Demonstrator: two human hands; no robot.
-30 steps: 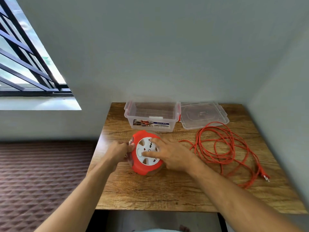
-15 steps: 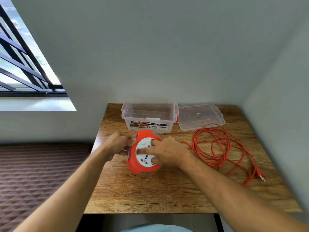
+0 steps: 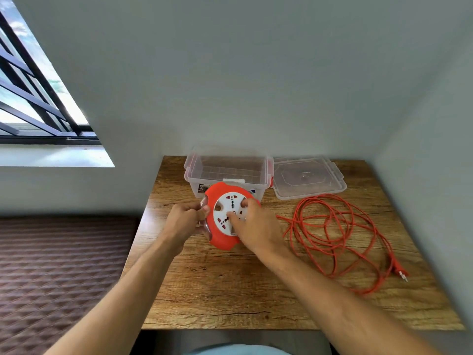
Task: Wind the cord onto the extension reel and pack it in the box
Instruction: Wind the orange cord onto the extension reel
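While left hand (image 3: 188, 221) clamps the reel (image 3: 222, 240), right hand (image 3: 256, 224) fingers press its face.

**Surroundings of the work area**

A wooden tabletop (image 3: 230, 290) with a marked grain is set into the corner formed by pale grey walls (image 3: 256, 73) at the far and right sides. A window (image 3: 30, 98) with dark bars is seen at the far left, above a white sill (image 3: 51, 156). A brown textured surface (image 3: 58, 272), patterned in raised ridges, is spread to the left of the tabletop.
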